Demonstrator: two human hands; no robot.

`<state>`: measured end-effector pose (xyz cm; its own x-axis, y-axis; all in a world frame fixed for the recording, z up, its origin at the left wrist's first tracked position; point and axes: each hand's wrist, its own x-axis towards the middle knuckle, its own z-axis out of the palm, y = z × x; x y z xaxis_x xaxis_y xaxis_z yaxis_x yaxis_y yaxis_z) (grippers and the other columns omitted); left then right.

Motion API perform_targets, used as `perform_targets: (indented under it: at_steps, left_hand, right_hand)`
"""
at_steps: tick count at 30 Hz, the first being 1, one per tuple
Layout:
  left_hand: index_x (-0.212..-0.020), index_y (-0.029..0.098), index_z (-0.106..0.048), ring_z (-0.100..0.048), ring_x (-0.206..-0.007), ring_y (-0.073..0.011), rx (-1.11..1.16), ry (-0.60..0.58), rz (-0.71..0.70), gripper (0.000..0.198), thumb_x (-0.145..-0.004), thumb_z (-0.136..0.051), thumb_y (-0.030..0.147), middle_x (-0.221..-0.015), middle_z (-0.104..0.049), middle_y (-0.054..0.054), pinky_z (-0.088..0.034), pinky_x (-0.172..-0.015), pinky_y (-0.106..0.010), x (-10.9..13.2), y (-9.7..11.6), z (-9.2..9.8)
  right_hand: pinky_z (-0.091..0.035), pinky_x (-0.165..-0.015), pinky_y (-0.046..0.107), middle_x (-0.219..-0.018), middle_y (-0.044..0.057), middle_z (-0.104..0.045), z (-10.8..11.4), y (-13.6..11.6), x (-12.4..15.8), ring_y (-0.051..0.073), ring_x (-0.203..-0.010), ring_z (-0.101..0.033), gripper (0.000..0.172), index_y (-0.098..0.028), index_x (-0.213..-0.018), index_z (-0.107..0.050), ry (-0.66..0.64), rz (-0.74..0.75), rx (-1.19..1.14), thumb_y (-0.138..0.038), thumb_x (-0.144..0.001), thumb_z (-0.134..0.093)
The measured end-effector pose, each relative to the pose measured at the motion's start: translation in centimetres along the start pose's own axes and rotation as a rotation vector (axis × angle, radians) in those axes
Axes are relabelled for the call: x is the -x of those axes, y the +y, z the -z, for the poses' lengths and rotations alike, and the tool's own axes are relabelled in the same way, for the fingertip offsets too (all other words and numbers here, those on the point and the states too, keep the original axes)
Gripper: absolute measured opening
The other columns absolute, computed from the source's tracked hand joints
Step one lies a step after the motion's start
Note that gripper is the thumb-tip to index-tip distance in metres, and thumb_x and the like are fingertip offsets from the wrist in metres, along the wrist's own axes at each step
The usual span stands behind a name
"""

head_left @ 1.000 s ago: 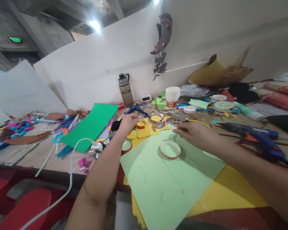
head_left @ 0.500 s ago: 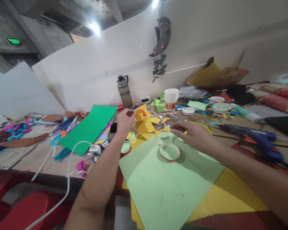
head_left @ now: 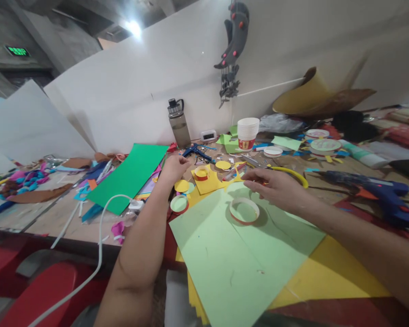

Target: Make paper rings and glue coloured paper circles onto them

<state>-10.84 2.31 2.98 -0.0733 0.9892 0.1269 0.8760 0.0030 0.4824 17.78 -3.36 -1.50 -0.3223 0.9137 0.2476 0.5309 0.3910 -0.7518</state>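
Observation:
My left hand (head_left: 176, 169) is above the table beside a yellow paper piece (head_left: 209, 185). Its fingers are bent but slightly apart, and I see nothing held. A small ring (head_left: 202, 172) with a red edge rests on that yellow piece. My right hand (head_left: 274, 185) hovers near the top of a large light green sheet (head_left: 225, 259), fingers loosely extended and holding nothing visible. Below it, a cream ring with a red edge (head_left: 244, 221) lies on the sheet. A similar ring around a green disc (head_left: 179, 205) is near my left wrist.
Yellow sheets (head_left: 330, 272) lie under the green one. A blue glue gun (head_left: 378, 190) is at right, another glue gun (head_left: 199, 152) behind my left hand. A bottle (head_left: 179, 125) and stacked paper cups (head_left: 248, 134) stand at the back. A white cable (head_left: 100, 245) hangs over the left edge.
My left hand has let go of the yellow paper piece, which went from raised to lying flat with its ring on top. The left hand has shifted slightly left; my right hand stays near its place.

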Motion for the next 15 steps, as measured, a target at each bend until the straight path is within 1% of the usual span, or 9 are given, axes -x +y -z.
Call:
perform_targets:
  at_steps: [1, 3, 5, 7, 10, 13, 15]
  left_hand:
    - [-0.079, 0.015, -0.071, -0.064, -0.062, -0.0146, -0.076, 0.006, -0.011, 0.017, -0.080, -0.061, 0.029, -0.075, -0.072, -0.006, -0.046, -0.058, -0.024, -0.1, -0.2, 0.1]
    - [-0.076, 0.015, -0.072, -0.065, -0.068, -0.0165, -0.159, 0.003, -0.009, 0.014, -0.078, -0.063, 0.026, -0.078, -0.073, -0.008, -0.047, -0.063, -0.026, -0.1, -0.5, 0.2]
    - [-0.072, 0.014, -0.072, -0.065, -0.071, -0.0184, -0.180, -0.008, 0.004, 0.012, -0.075, -0.066, 0.024, -0.077, -0.073, -0.009, -0.047, -0.066, -0.027, -0.2, -0.7, 0.2]
    - [-0.073, 0.015, -0.072, -0.065, -0.069, -0.0186, -0.186, -0.017, 0.007, 0.013, -0.075, -0.066, 0.025, -0.074, -0.072, -0.009, -0.047, -0.066, -0.028, -0.2, -0.8, 0.1]
    - [-0.079, 0.016, -0.074, -0.064, -0.067, -0.0170, -0.164, -0.007, -0.012, 0.019, -0.080, -0.061, 0.030, -0.076, -0.072, -0.007, -0.048, -0.068, -0.028, -0.2, -0.6, -0.5]
    - [-0.082, 0.017, -0.073, -0.064, -0.070, -0.0163, -0.070, 0.054, -0.071, 0.023, -0.082, -0.057, 0.033, -0.079, -0.073, -0.006, -0.048, -0.071, -0.028, -0.2, -0.1, -1.0]
    - [-0.082, 0.017, -0.073, -0.064, -0.070, -0.0163, 0.007, 0.106, -0.121, 0.021, -0.082, -0.057, 0.032, -0.079, -0.073, -0.006, -0.048, -0.071, -0.028, -0.2, 0.2, -1.4]
  right_hand:
    - [-0.050, -0.062, 0.032, -0.087, 0.004, -0.072, 0.0, 0.0, 0.0, 0.019, -0.072, -0.063, 0.028, -0.023, -0.090, -0.068, 0.005, -0.002, -0.001, -0.046, -0.085, -0.053]
    - [-0.049, -0.061, 0.032, -0.085, 0.003, -0.072, 0.1, 0.0, 0.0, 0.018, -0.069, -0.062, 0.028, -0.023, -0.091, -0.069, 0.015, -0.007, -0.003, -0.046, -0.085, -0.053]
    - [-0.049, -0.059, 0.031, -0.083, 0.003, -0.072, 0.2, 0.1, 0.0, 0.018, -0.067, -0.061, 0.028, -0.023, -0.091, -0.069, 0.020, -0.010, -0.004, -0.046, -0.086, -0.053]
    - [-0.049, -0.059, 0.031, -0.083, 0.003, -0.072, 0.2, 0.2, 0.0, 0.017, -0.066, -0.061, 0.028, -0.023, -0.091, -0.069, 0.017, -0.010, -0.006, -0.046, -0.086, -0.053]
    - [-0.049, -0.060, 0.031, -0.086, 0.003, -0.072, 0.0, 0.3, 0.1, 0.017, -0.066, -0.061, 0.026, -0.023, -0.090, -0.068, 0.018, -0.004, -0.005, -0.045, -0.087, -0.054]
    - [-0.049, -0.060, 0.030, -0.086, 0.003, -0.072, 0.0, 0.1, 0.2, 0.016, -0.066, -0.061, 0.026, -0.023, -0.089, -0.068, 0.021, 0.005, -0.002, -0.044, -0.086, -0.054]
    - [-0.048, -0.060, 0.030, -0.085, 0.003, -0.072, 0.1, 0.0, 0.1, 0.017, -0.065, -0.061, 0.027, -0.023, -0.089, -0.069, 0.030, 0.009, 0.007, -0.044, -0.087, -0.053]
